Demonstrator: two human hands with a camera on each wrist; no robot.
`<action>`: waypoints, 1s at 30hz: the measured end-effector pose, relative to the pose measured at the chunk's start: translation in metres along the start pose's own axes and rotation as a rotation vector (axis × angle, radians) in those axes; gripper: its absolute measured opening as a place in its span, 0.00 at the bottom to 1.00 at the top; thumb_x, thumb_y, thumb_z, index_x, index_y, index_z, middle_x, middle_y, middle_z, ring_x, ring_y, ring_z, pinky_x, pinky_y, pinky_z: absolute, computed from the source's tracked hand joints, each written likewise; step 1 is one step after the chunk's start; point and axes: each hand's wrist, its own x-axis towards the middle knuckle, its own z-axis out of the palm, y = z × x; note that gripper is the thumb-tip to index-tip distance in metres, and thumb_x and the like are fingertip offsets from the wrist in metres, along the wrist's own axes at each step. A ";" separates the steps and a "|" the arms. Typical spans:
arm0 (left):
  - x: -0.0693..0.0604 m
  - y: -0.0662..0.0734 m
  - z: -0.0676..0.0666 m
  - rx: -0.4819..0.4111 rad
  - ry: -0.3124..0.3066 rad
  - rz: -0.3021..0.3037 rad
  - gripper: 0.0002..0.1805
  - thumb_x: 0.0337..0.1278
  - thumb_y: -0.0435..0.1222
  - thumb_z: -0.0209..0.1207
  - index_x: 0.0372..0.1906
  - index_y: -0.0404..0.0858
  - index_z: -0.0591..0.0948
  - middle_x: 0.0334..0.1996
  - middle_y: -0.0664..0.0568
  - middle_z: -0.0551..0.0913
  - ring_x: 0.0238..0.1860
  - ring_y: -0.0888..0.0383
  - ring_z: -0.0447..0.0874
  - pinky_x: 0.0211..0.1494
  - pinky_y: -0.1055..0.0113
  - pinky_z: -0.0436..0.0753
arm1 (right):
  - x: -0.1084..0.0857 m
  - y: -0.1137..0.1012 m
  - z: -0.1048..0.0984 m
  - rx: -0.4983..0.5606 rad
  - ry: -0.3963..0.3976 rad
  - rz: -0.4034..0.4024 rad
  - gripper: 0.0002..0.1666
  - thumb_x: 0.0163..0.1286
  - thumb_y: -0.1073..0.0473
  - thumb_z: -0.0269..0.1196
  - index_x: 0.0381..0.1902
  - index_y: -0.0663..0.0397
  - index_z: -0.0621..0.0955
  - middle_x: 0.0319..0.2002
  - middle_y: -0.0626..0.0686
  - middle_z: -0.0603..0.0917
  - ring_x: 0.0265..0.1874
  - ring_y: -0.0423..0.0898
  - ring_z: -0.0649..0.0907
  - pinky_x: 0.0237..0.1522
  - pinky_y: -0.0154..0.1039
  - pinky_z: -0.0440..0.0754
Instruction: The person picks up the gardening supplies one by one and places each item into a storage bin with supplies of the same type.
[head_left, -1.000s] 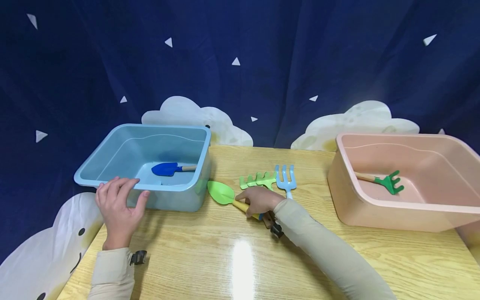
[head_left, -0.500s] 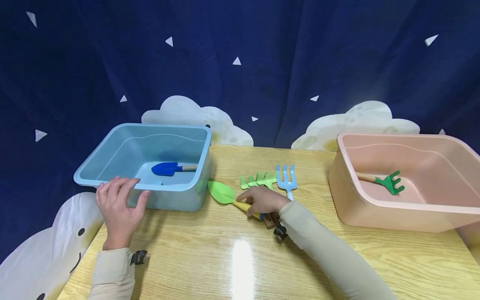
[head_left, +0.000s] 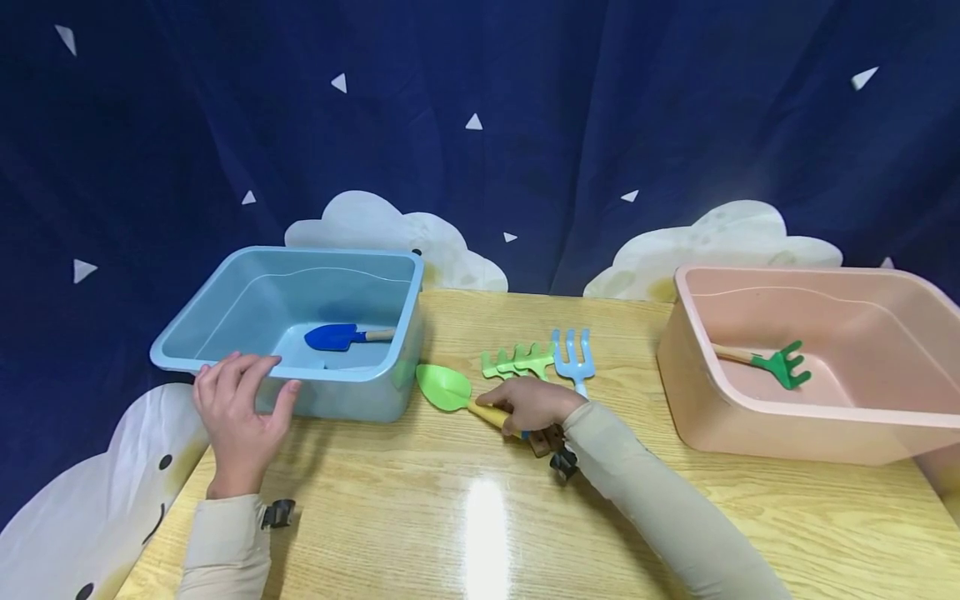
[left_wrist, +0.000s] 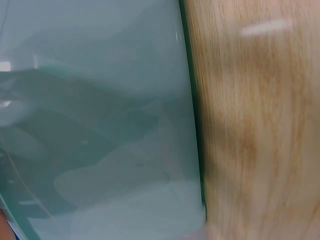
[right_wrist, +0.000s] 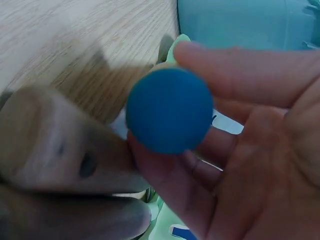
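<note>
In the head view the left hand rests its fingers on the near rim of the blue bin; its thumb is spread beside the bin's front wall. My right hand pinches the yellow handle of a light green trowel, which lies right of the bin. The right wrist view shows the handle's blue end between thumb and fingers of the right hand, beside brown wooden handles. Behind the hand lie light green rakes and a light blue fork.
A blue trowel lies inside the blue bin. At the right stands a pink bin with a green rake in it. Both bins stand on the wooden table, before a dark blue curtain.
The right hand has shifted slightly to the right, and the light green trowel has moved a little with it. The left hand has stayed at the rim.
</note>
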 end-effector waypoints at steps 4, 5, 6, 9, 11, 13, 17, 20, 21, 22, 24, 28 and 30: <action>0.000 0.000 0.001 -0.002 0.002 -0.002 0.35 0.59 0.64 0.56 0.41 0.33 0.86 0.41 0.36 0.83 0.55 0.34 0.72 0.72 0.42 0.56 | -0.001 0.001 0.000 -0.015 0.003 -0.009 0.36 0.62 0.67 0.66 0.69 0.50 0.73 0.68 0.54 0.76 0.66 0.52 0.77 0.64 0.48 0.77; 0.000 0.000 0.001 -0.003 0.003 -0.002 0.35 0.59 0.64 0.56 0.41 0.33 0.86 0.40 0.36 0.83 0.55 0.34 0.72 0.71 0.42 0.56 | -0.002 0.002 0.000 -0.015 0.004 -0.005 0.36 0.63 0.67 0.65 0.69 0.49 0.73 0.69 0.54 0.76 0.67 0.52 0.76 0.64 0.48 0.76; 0.000 0.000 0.001 -0.003 0.004 -0.001 0.35 0.59 0.64 0.56 0.41 0.33 0.86 0.40 0.36 0.83 0.55 0.34 0.72 0.71 0.41 0.56 | -0.002 0.002 0.001 -0.018 0.006 -0.004 0.36 0.63 0.67 0.65 0.69 0.49 0.73 0.69 0.54 0.75 0.67 0.52 0.75 0.65 0.48 0.76; 0.000 0.000 0.001 -0.006 0.008 0.003 0.35 0.59 0.64 0.56 0.41 0.33 0.86 0.40 0.36 0.83 0.55 0.34 0.72 0.71 0.41 0.56 | -0.004 0.003 0.000 -0.026 0.012 -0.010 0.35 0.63 0.66 0.65 0.69 0.49 0.74 0.68 0.54 0.76 0.68 0.52 0.75 0.65 0.49 0.75; 0.001 0.000 0.002 -0.007 0.009 0.007 0.35 0.59 0.64 0.56 0.41 0.33 0.86 0.40 0.36 0.83 0.54 0.34 0.73 0.70 0.39 0.57 | -0.007 0.003 0.000 -0.018 0.016 -0.017 0.35 0.64 0.66 0.64 0.69 0.49 0.73 0.68 0.54 0.76 0.67 0.53 0.76 0.65 0.50 0.76; 0.001 0.001 0.003 -0.010 0.008 0.008 0.35 0.60 0.64 0.56 0.41 0.33 0.86 0.40 0.36 0.83 0.54 0.34 0.73 0.70 0.39 0.57 | -0.009 0.003 -0.001 -0.007 0.020 -0.029 0.34 0.64 0.66 0.64 0.69 0.50 0.73 0.68 0.54 0.76 0.67 0.54 0.76 0.64 0.50 0.76; 0.000 0.000 0.003 -0.013 0.007 0.005 0.35 0.59 0.63 0.57 0.41 0.33 0.86 0.40 0.36 0.83 0.55 0.34 0.72 0.70 0.39 0.56 | -0.010 0.005 -0.001 0.017 0.019 -0.042 0.33 0.65 0.66 0.63 0.69 0.51 0.73 0.67 0.55 0.77 0.65 0.54 0.78 0.62 0.50 0.78; -0.001 0.000 0.002 -0.008 0.006 0.002 0.35 0.60 0.64 0.56 0.41 0.33 0.86 0.40 0.36 0.83 0.55 0.34 0.72 0.71 0.40 0.56 | -0.010 0.008 -0.001 0.029 0.019 -0.060 0.33 0.66 0.67 0.62 0.69 0.51 0.73 0.66 0.55 0.78 0.63 0.54 0.79 0.61 0.49 0.79; -0.001 0.000 0.002 -0.006 0.005 0.001 0.35 0.60 0.64 0.56 0.41 0.33 0.86 0.40 0.36 0.83 0.55 0.34 0.72 0.71 0.40 0.56 | -0.010 0.008 -0.002 0.035 0.020 -0.068 0.33 0.66 0.67 0.62 0.69 0.52 0.73 0.66 0.55 0.78 0.63 0.54 0.79 0.62 0.49 0.79; -0.001 0.000 0.002 -0.002 0.003 0.001 0.35 0.60 0.64 0.56 0.41 0.33 0.86 0.40 0.36 0.83 0.55 0.34 0.72 0.71 0.40 0.56 | -0.010 0.009 -0.002 0.041 0.022 -0.076 0.33 0.66 0.67 0.61 0.69 0.52 0.73 0.66 0.55 0.78 0.63 0.55 0.79 0.62 0.50 0.79; 0.000 0.000 0.001 0.008 0.000 0.002 0.35 0.60 0.64 0.56 0.42 0.33 0.86 0.40 0.36 0.83 0.55 0.34 0.72 0.71 0.40 0.56 | -0.011 0.009 -0.001 0.051 0.026 -0.090 0.33 0.66 0.68 0.60 0.70 0.53 0.73 0.66 0.56 0.78 0.63 0.55 0.79 0.61 0.50 0.79; 0.000 0.000 0.001 0.014 0.005 0.005 0.36 0.60 0.65 0.55 0.42 0.33 0.86 0.40 0.37 0.83 0.55 0.35 0.73 0.71 0.39 0.56 | -0.012 0.008 -0.001 0.060 0.050 -0.106 0.33 0.66 0.68 0.60 0.70 0.53 0.73 0.66 0.56 0.78 0.62 0.55 0.80 0.60 0.50 0.80; 0.000 0.000 0.001 0.013 0.005 0.005 0.36 0.60 0.64 0.55 0.42 0.33 0.86 0.40 0.37 0.83 0.55 0.35 0.73 0.71 0.39 0.56 | -0.013 0.007 -0.002 0.059 0.077 -0.096 0.33 0.65 0.68 0.61 0.69 0.52 0.74 0.65 0.55 0.79 0.61 0.53 0.81 0.59 0.48 0.80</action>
